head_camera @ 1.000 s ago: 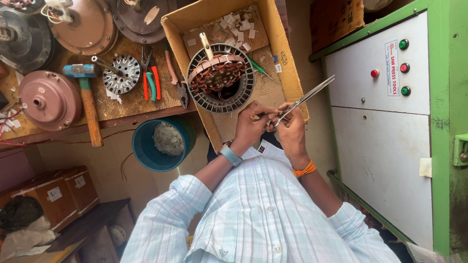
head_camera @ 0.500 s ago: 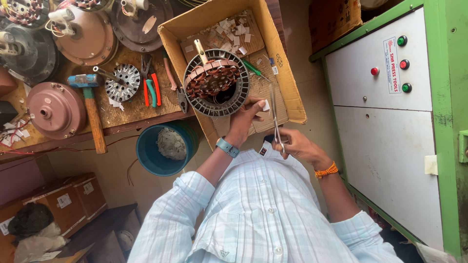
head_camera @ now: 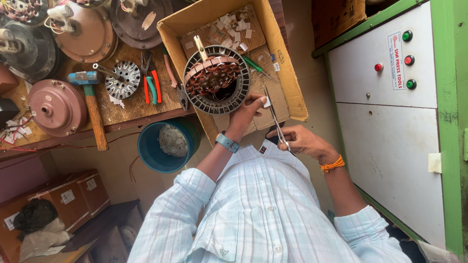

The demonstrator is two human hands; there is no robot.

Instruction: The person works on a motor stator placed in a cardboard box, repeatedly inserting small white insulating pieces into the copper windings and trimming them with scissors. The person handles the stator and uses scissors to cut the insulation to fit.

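Far left of the frame there's a brownish round motor cover (head_camera: 57,107) on the wooden bench (head_camera: 122,109), w/ a blue-headed hammer (head_camera: 90,103) just right of it, handle pointing down. Next over, a small silver finned rotor (head_camera: 123,80) and red/green handled pliers (head_camera: 151,85). Below the bench edge sits a blue bucket (head_camera: 148,148) w/ a greyish wad inside.

Center: a cardboard box (head_camera: 287,83) holding the round stator (head_camera: 216,80) w/ copper windings (little white paper bits scattered in the upper part of the box). Left hand (head_camera: 248,113) is at the stator's lower right edge, fingers pinching a small white paper piece (head_camera: 266,102). Right hand (head_camera: 302,141), a bit right and lower, is closed around the handles of scissors (head_camera: 274,114), blades pointing up toward that paper piece.

Far right, a white panel (head_camera: 385,68) in a green frame w/ red and green buttons
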